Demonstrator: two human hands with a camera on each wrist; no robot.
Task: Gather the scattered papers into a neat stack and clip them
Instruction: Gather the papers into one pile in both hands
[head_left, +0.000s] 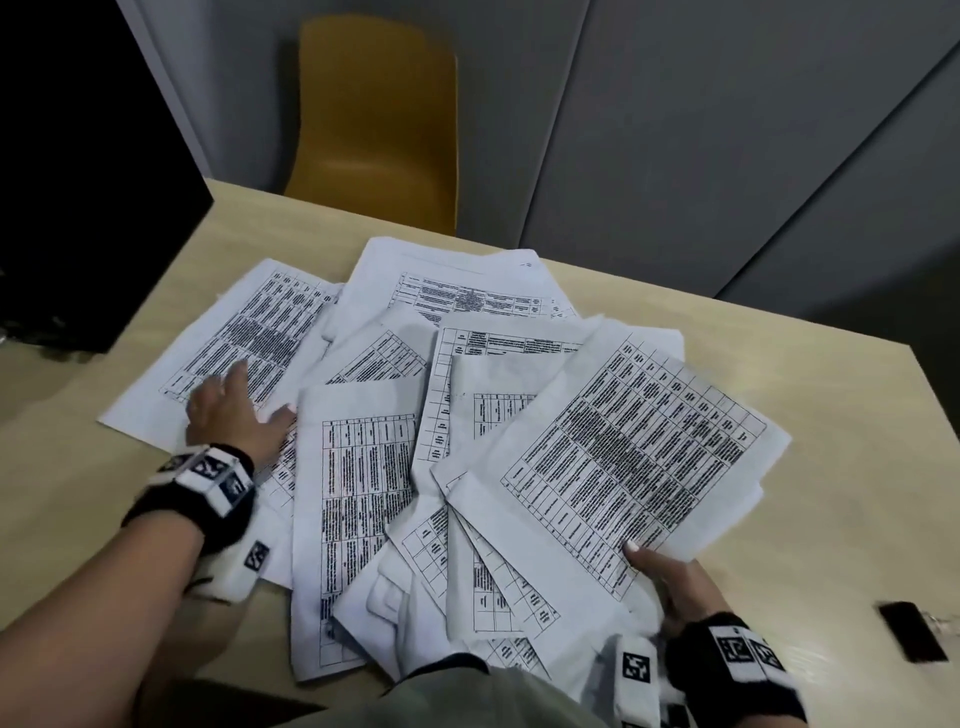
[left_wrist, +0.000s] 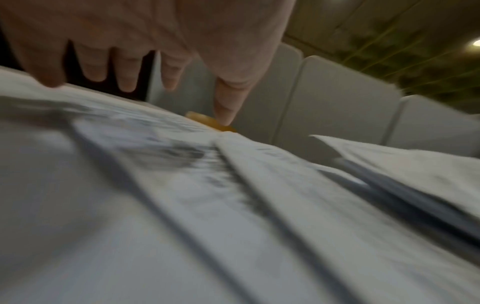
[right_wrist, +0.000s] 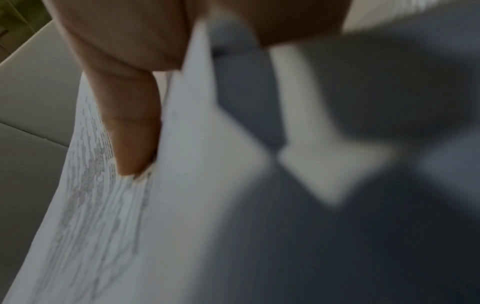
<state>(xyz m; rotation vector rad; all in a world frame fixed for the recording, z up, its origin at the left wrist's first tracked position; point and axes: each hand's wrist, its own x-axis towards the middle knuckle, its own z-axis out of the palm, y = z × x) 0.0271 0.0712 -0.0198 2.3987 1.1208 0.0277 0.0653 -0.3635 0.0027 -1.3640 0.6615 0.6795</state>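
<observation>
Head view: printed papers (head_left: 395, 415) fanned loose and overlapping across the middle of the beige table (head_left: 857, 467). Left hand (head_left: 236, 415) at left of centre, fingers spread flat, pressing on a sheet, holding nothing. Right hand (head_left: 670, 587) at lower right pinches the corner of a small bundle of sheets (head_left: 639, 457), thumb on top. Black binder clip (head_left: 911, 636) at the right edge, apart from the pile. Yellow chair (head_left: 379, 119) at top centre, dark monitor (head_left: 78, 171) at upper left. Left wrist view: blurred, fingers (left_wrist: 127, 72) straight over paper. Right wrist view: thumb (right_wrist: 132, 127) clamped on the bundle's top sheet; rest blurred.
</observation>
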